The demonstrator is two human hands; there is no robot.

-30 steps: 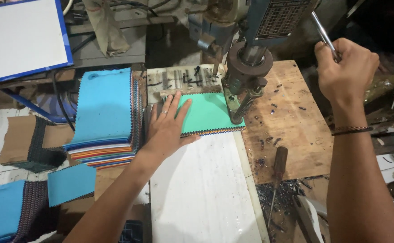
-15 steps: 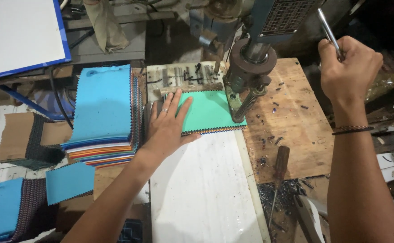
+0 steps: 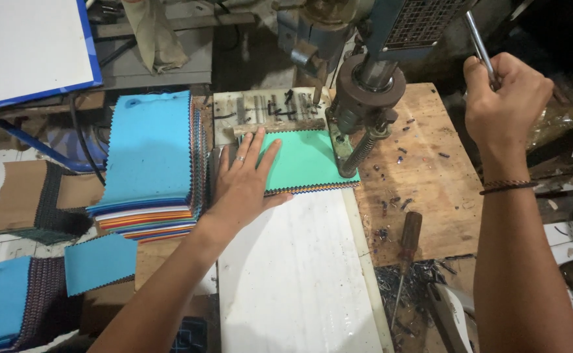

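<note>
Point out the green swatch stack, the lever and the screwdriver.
green swatch stack (image 3: 306, 160), head view, bare top sheet.
lever (image 3: 477, 36), head view, metal rod above the right hand.
screwdriver (image 3: 410, 232), head view, wooden handle.

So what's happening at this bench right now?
A person is working a bench press. The left hand lies flat on a small stack of green fabric swatches, holding it against the press head. The right hand grips the metal lever, raised at the upper right. A taller pile of swatches with a blue top sits to the left, and a screwdriver lies on the wooden benchtop among small offcuts.
</note>
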